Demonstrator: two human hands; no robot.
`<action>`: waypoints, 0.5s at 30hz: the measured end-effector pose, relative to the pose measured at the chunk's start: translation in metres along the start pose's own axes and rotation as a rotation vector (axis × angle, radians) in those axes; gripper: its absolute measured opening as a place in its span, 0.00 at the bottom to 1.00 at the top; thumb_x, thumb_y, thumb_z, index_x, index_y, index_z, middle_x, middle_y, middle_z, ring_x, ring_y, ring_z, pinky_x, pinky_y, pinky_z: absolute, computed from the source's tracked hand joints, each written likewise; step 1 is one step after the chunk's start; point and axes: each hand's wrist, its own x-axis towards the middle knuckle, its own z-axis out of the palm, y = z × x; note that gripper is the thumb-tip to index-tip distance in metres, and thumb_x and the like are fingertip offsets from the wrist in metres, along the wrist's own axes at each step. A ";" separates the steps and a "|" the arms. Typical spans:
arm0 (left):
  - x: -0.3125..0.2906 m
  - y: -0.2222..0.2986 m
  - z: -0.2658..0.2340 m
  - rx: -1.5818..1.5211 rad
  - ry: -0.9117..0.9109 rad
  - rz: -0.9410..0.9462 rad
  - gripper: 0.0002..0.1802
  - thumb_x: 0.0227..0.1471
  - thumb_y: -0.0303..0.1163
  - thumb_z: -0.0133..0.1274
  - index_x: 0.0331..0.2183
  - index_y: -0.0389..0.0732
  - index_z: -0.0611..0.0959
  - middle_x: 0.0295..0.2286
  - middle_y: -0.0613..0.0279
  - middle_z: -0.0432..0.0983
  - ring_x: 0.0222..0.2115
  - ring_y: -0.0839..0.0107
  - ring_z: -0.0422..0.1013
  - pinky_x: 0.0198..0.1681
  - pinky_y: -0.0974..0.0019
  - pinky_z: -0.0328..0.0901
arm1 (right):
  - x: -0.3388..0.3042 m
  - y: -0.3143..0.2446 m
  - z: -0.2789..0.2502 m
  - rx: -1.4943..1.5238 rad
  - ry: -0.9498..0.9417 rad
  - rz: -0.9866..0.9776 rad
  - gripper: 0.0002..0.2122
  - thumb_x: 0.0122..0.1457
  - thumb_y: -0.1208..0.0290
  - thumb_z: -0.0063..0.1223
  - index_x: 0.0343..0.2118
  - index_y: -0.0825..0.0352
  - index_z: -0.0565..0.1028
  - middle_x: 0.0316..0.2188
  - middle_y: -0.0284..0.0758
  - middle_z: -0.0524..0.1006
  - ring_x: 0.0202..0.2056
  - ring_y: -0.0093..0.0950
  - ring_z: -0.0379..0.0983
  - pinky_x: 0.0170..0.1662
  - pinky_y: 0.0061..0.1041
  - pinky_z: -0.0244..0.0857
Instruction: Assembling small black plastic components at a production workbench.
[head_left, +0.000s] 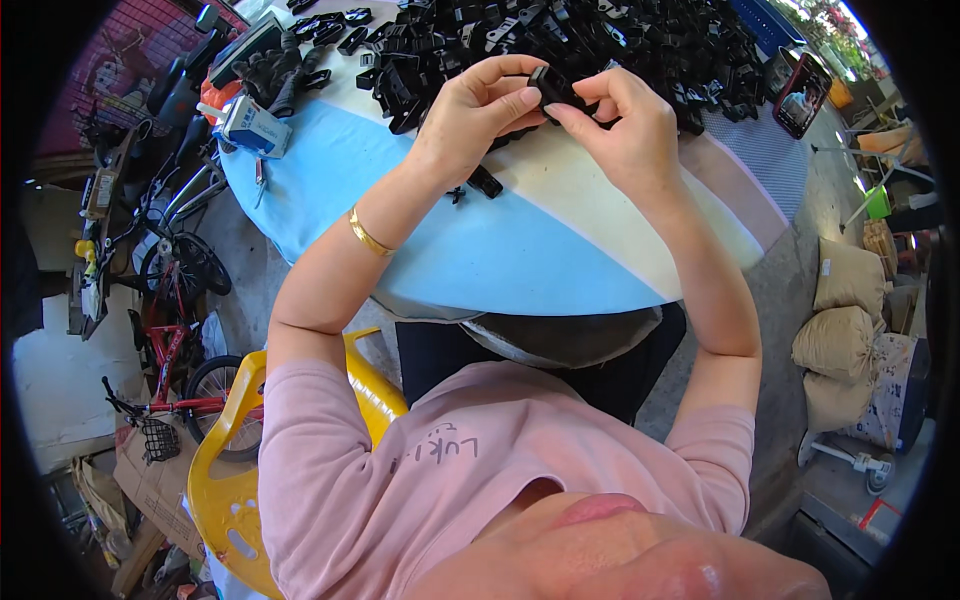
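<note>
Over the far side of a cloth-covered round table, my left hand pinches a small black plastic part between thumb and fingers. My right hand grips the same part from the other side, thumb pressed against its lower end. Its exact kind is too small to make out. Right behind both hands spreads a big heap of similar black plastic parts. A single black piece lies on the cloth below my left hand, with a tiny black bit beside it.
At the table's left are a blue-and-white carton and dark gloves. A phone stands at the right edge, near a blue crate. A yellow chair, a red bicycle and stuffed sacks stand around.
</note>
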 end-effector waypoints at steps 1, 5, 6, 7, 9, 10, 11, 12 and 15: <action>-0.001 0.000 0.001 -0.001 0.002 -0.002 0.18 0.52 0.26 0.51 0.46 0.35 0.72 0.36 0.59 0.74 0.36 0.74 0.72 0.45 0.71 0.68 | 0.000 0.000 0.000 0.019 0.022 -0.025 0.11 0.42 0.75 0.65 0.29 0.69 0.74 0.20 0.31 0.72 0.22 0.19 0.69 0.24 0.18 0.64; -0.002 -0.001 0.006 0.109 -0.011 0.080 0.20 0.50 0.27 0.54 0.46 0.33 0.72 0.35 0.59 0.75 0.35 0.76 0.71 0.42 0.73 0.68 | -0.002 0.004 0.012 -0.021 0.144 -0.277 0.13 0.39 0.73 0.66 0.28 0.68 0.74 0.22 0.32 0.73 0.23 0.25 0.70 0.25 0.21 0.64; -0.003 -0.002 0.007 0.214 0.021 0.129 0.20 0.50 0.27 0.55 0.45 0.32 0.72 0.34 0.59 0.75 0.35 0.77 0.71 0.41 0.74 0.68 | -0.003 0.002 0.014 -0.020 0.142 -0.274 0.13 0.39 0.73 0.66 0.28 0.68 0.74 0.22 0.32 0.73 0.23 0.25 0.70 0.25 0.21 0.64; -0.003 0.001 0.005 0.187 0.028 0.084 0.19 0.49 0.27 0.56 0.43 0.33 0.74 0.33 0.58 0.76 0.34 0.77 0.72 0.39 0.75 0.68 | -0.002 -0.001 0.016 -0.023 0.175 -0.307 0.14 0.38 0.72 0.67 0.28 0.67 0.73 0.23 0.33 0.73 0.24 0.26 0.70 0.26 0.22 0.65; -0.004 0.005 0.004 0.136 0.026 0.083 0.18 0.49 0.28 0.56 0.42 0.33 0.75 0.32 0.58 0.76 0.33 0.78 0.72 0.38 0.76 0.68 | 0.000 -0.010 0.018 0.030 0.182 -0.221 0.16 0.38 0.71 0.67 0.31 0.67 0.74 0.25 0.33 0.75 0.26 0.29 0.72 0.31 0.23 0.68; -0.005 0.007 0.004 0.085 0.022 0.084 0.17 0.49 0.28 0.56 0.42 0.33 0.76 0.32 0.58 0.77 0.32 0.78 0.72 0.37 0.76 0.67 | 0.000 -0.009 0.018 0.033 0.180 -0.219 0.16 0.38 0.71 0.67 0.31 0.67 0.74 0.25 0.33 0.75 0.26 0.29 0.72 0.31 0.23 0.68; -0.005 0.009 0.007 0.071 0.017 0.128 0.15 0.49 0.28 0.56 0.40 0.33 0.77 0.30 0.59 0.77 0.31 0.77 0.73 0.36 0.76 0.67 | 0.000 -0.008 0.017 0.003 0.177 -0.239 0.17 0.38 0.71 0.67 0.32 0.66 0.75 0.26 0.34 0.75 0.27 0.29 0.73 0.32 0.23 0.68; -0.006 0.010 0.006 0.071 0.021 0.126 0.15 0.49 0.28 0.56 0.40 0.33 0.77 0.30 0.59 0.77 0.31 0.77 0.73 0.36 0.76 0.67 | -0.001 -0.008 0.016 -0.027 0.174 -0.259 0.18 0.38 0.70 0.67 0.34 0.66 0.75 0.27 0.34 0.76 0.28 0.30 0.74 0.33 0.23 0.68; -0.002 0.010 -0.001 0.283 -0.089 0.190 0.23 0.49 0.32 0.57 0.45 0.33 0.72 0.32 0.60 0.75 0.34 0.77 0.72 0.36 0.75 0.67 | -0.007 -0.011 0.011 -0.125 0.147 -0.274 0.15 0.41 0.71 0.64 0.35 0.66 0.76 0.30 0.36 0.77 0.32 0.29 0.75 0.34 0.24 0.69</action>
